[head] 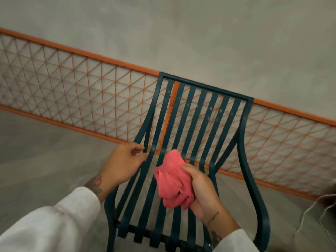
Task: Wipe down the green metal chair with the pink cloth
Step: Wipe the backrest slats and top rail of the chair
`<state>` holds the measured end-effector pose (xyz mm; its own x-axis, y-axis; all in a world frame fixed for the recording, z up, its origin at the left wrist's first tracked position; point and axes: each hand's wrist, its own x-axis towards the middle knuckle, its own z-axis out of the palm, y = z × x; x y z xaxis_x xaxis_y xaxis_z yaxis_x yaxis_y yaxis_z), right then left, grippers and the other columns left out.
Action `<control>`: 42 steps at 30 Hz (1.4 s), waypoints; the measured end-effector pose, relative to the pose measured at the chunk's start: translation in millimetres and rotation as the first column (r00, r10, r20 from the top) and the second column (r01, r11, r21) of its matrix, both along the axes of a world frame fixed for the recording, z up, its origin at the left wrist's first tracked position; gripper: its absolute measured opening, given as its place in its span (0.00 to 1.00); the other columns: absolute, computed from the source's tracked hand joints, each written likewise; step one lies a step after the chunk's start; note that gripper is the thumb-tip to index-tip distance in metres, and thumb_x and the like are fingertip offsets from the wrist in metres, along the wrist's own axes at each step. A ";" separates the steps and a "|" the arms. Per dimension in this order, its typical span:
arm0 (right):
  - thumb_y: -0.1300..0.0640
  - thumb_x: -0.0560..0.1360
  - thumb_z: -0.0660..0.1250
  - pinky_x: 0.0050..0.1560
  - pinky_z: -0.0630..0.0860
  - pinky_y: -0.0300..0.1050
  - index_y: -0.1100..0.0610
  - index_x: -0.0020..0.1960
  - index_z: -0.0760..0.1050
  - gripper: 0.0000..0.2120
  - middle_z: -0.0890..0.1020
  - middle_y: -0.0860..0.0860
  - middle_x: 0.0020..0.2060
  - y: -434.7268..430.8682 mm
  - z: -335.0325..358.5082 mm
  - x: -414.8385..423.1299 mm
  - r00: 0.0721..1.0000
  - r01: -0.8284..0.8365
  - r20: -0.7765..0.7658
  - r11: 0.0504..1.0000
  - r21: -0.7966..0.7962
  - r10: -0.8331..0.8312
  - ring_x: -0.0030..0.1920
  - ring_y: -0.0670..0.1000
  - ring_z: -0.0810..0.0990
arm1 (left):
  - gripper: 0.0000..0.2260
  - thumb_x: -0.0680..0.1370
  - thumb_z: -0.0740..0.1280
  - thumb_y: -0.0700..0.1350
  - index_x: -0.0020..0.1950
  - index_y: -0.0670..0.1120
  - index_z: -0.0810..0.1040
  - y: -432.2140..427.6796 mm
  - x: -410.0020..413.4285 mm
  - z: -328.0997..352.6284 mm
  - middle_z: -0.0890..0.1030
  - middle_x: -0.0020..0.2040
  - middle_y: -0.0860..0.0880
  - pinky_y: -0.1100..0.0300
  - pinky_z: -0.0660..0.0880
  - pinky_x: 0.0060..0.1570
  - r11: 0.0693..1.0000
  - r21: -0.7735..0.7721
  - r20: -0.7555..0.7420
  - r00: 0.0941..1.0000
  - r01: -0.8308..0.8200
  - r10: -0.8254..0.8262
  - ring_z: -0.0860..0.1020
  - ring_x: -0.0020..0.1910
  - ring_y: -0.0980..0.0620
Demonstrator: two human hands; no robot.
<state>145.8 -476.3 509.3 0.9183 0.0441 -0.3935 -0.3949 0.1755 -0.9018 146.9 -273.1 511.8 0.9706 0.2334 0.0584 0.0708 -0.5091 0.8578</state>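
The dark green metal chair (243, 150) fills the middle of the view, with slatted seat and back and curved armrests. My right hand (201, 190) grips the bunched pink cloth (172, 180) and holds it against the seat slats near where they bend up into the back. My left hand (123, 162) holds the chair's left armrest where it meets the seat, fingers curled round the bar. White flecks dot the back slats.
An orange-framed wire lattice railing (72, 84) runs behind the chair against a grey concrete wall. Grey concrete floor lies on both sides. Thin white cords (312, 208) trail on the floor at the right.
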 end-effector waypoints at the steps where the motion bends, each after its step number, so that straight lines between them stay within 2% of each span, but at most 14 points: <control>1: 0.56 0.78 0.67 0.50 0.81 0.53 0.58 0.52 0.82 0.08 0.87 0.56 0.42 2.5 -8.3 21.2 1.000 0.007 -0.017 1.000 -0.006 -0.007 0.44 0.55 0.86 | 0.15 0.77 0.69 0.48 0.63 0.48 0.78 5.1 20.1 -10.4 0.80 0.60 0.51 0.59 0.72 0.61 0.999 0.042 -0.009 1.000 0.007 -0.007 0.77 0.60 0.54; 6: 0.59 0.80 0.64 0.45 0.81 0.49 0.58 0.53 0.83 0.10 0.87 0.57 0.42 14.6 -37.7 135.8 1.000 -0.010 -0.015 0.997 -0.072 0.009 0.42 0.54 0.86 | 0.18 0.78 0.68 0.47 0.68 0.50 0.73 29.3 125.3 -32.2 0.75 0.62 0.56 0.61 0.70 0.60 0.967 0.236 -0.039 0.995 0.099 -0.093 0.74 0.63 0.54; 9: 0.55 0.82 0.61 0.47 0.82 0.49 0.53 0.62 0.80 0.12 0.85 0.56 0.52 26.0 -35.7 220.6 0.984 -0.069 0.151 0.981 -0.181 0.097 0.50 0.55 0.85 | 0.23 0.78 0.68 0.49 0.72 0.51 0.69 44.4 202.0 -31.7 0.75 0.67 0.50 0.56 0.73 0.60 0.945 0.289 -0.058 0.988 0.153 -0.143 0.75 0.63 0.52; 12: 0.49 0.79 0.64 0.48 0.84 0.52 0.48 0.62 0.78 0.12 0.83 0.50 0.56 44.0 -10.8 288.4 0.909 -0.079 0.368 0.949 -0.306 0.195 0.51 0.53 0.85 | 0.26 0.78 0.68 0.48 0.75 0.51 0.65 48.3 263.5 -28.3 0.74 0.69 0.46 0.54 0.74 0.60 0.936 0.327 -0.013 0.991 0.129 -0.132 0.76 0.63 0.48; 15: 0.49 0.79 0.66 0.46 0.84 0.49 0.46 0.65 0.76 0.15 0.81 0.46 0.56 64.2 15.3 349.5 0.759 0.067 0.600 0.887 -0.457 0.252 0.47 0.49 0.85 | 0.26 0.79 0.66 0.47 0.76 0.51 0.63 47.1 309.5 -33.6 0.74 0.68 0.45 0.51 0.76 0.60 0.969 0.234 0.061 0.994 0.077 -0.093 0.77 0.61 0.45; 17: 0.50 0.81 0.65 0.53 0.79 0.37 0.45 0.68 0.75 0.16 0.76 0.44 0.61 74.0 29.4 384.8 0.560 0.287 0.759 0.783 -0.552 0.331 0.54 0.46 0.80 | 0.23 0.80 0.64 0.47 0.75 0.52 0.65 48.6 325.5 -47.7 0.76 0.66 0.45 0.50 0.77 0.59 0.976 0.217 0.102 0.994 0.024 -0.047 0.79 0.59 0.46; 19: 0.55 0.82 0.64 0.56 0.65 0.21 0.53 0.70 0.73 0.17 0.71 0.49 0.67 84.0 37.9 413.6 0.360 0.464 0.814 0.669 -0.581 0.457 0.61 0.44 0.70 | 0.21 0.81 0.63 0.47 0.74 0.51 0.68 51.4 331.4 -68.8 0.76 0.64 0.47 0.53 0.75 0.59 0.957 0.284 0.179 0.984 -0.055 0.004 0.78 0.57 0.48; 22: 0.61 0.81 0.64 0.63 0.62 0.26 0.57 0.69 0.74 0.17 0.70 0.54 0.68 93.9 34.3 448.3 0.178 0.677 0.761 0.484 -0.555 0.624 0.64 0.51 0.68 | 0.21 0.82 0.60 0.46 0.76 0.51 0.65 52.3 326.7 -98.5 0.74 0.61 0.51 0.57 0.73 0.60 0.961 0.272 0.262 0.965 -0.054 -0.020 0.75 0.57 0.53; 25: 0.69 0.76 0.66 0.61 0.74 0.49 0.52 0.67 0.75 0.23 0.71 0.53 0.67 97.6 6.3 466.2 0.209 0.793 0.674 0.280 -0.541 0.708 0.58 0.57 0.71 | 0.22 0.83 0.55 0.51 0.78 0.57 0.59 49.5 322.4 -117.2 0.75 0.62 0.52 0.56 0.72 0.62 0.986 0.169 0.269 0.962 0.001 -0.048 0.74 0.58 0.54; 29: 0.72 0.71 0.67 0.57 0.78 0.48 0.49 0.68 0.74 0.29 0.71 0.50 0.65 93.7 -74.5 443.3 0.333 0.681 0.540 0.200 -0.705 0.773 0.56 0.53 0.71 | 0.22 0.83 0.52 0.54 0.76 0.63 0.55 49.7 327.1 -124.9 0.75 0.53 0.51 0.49 0.76 0.56 0.984 0.173 0.246 0.969 -0.036 -0.007 0.76 0.53 0.49; 33: 0.71 0.58 0.75 0.50 0.83 0.53 0.55 0.56 0.83 0.28 0.80 0.54 0.53 85.0 -124.9 412.5 0.243 0.647 0.339 0.109 -0.755 0.909 0.53 0.54 0.69 | 0.22 0.83 0.52 0.54 0.77 0.63 0.54 46.0 324.2 -124.8 0.74 0.49 0.50 0.46 0.76 0.52 0.984 0.175 0.231 0.973 -0.039 -0.002 0.76 0.48 0.48; 35: 0.73 0.60 0.72 0.52 0.82 0.54 0.55 0.58 0.82 0.28 0.79 0.55 0.56 84.4 -102.6 418.8 0.236 0.652 0.320 0.095 -0.752 0.918 0.54 0.56 0.73 | 0.22 0.83 0.52 0.53 0.77 0.62 0.55 47.1 325.6 -122.4 0.74 0.49 0.49 0.46 0.76 0.52 0.985 0.166 0.225 0.974 -0.042 0.004 0.76 0.48 0.48; 38: 0.72 0.72 0.66 0.60 0.77 0.50 0.51 0.66 0.75 0.27 0.72 0.52 0.66 85.1 -43.2 447.0 0.309 0.679 0.453 0.139 -0.720 0.836 0.59 0.57 0.73 | 0.22 0.83 0.52 0.53 0.77 0.62 0.55 46.4 323.4 -120.6 0.74 0.50 0.50 0.48 0.76 0.53 0.985 0.168 0.218 0.976 -0.037 0.000 0.76 0.49 0.50; 42: 0.70 0.75 0.66 0.57 0.74 0.49 0.52 0.67 0.75 0.24 0.72 0.54 0.67 93.7 -5.4 466.2 0.306 0.735 0.575 0.196 -0.650 0.759 0.57 0.59 0.72 | 0.22 0.83 0.52 0.53 0.78 0.61 0.55 47.3 323.2 -122.7 0.76 0.56 0.50 0.51 0.75 0.58 0.988 0.156 0.221 0.975 -0.022 -0.013 0.75 0.54 0.51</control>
